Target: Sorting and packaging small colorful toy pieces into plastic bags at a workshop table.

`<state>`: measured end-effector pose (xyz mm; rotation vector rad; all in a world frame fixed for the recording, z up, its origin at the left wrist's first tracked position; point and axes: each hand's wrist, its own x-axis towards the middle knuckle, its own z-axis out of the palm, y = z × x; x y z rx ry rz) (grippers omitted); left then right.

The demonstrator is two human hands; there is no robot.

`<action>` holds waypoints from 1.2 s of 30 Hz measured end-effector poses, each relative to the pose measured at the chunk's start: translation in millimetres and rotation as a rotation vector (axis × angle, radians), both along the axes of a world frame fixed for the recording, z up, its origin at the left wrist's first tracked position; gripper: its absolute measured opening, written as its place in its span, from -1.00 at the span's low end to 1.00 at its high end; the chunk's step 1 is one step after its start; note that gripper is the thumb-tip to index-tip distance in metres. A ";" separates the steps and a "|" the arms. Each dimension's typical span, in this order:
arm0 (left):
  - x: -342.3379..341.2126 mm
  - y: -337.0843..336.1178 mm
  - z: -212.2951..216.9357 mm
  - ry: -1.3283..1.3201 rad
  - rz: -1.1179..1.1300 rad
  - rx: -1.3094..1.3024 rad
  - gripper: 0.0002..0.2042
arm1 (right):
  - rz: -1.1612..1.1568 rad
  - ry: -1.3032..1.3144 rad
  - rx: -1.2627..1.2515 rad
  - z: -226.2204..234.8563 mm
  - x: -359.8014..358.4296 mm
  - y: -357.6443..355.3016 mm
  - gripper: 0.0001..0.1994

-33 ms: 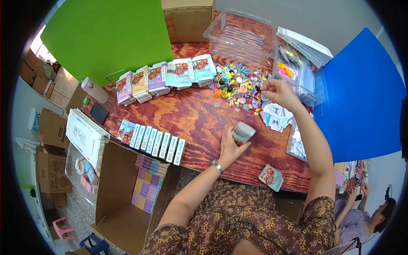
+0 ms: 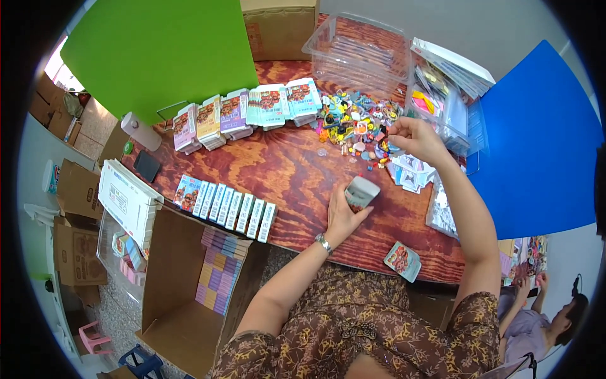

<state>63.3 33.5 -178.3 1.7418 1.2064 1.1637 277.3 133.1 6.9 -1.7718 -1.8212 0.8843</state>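
Left fingers [image 2: 362,216] clasp carton [image 2: 362,191] | right fingers [image 2: 399,139] curled, cannot tell if pinching | cardboard box [image 2: 165,271]: stacked packs [image 2: 218,278]

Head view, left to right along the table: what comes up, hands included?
Pale bottle → pink carton stack → yellow carton stack → purple carton stack → left hand → right hand → blue panel.

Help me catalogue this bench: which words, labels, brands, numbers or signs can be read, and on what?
None reads clearly:
Carton in the left hand: print, too small.
Standing boxes: barcodes, lettering, too small.
Stacked cartons: lettering, too small.
White packaging: square code, lettering, too small.
Cardboard box: blurred.
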 end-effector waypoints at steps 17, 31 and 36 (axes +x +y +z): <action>1.0 -10.4 16.1 0.102 -0.006 0.156 -0.12 | 0.207 -0.033 0.123 -40.0 -52.3 -86.5 -0.87; -2.9 -17.3 15.0 0.189 -0.053 0.172 -0.09 | 0.373 -0.214 0.327 -54.4 -46.1 -106.0 -0.75; 1.4 -20.9 22.9 0.231 -0.144 0.246 -0.08 | 0.357 -0.263 0.517 -64.5 -42.1 -120.2 -0.72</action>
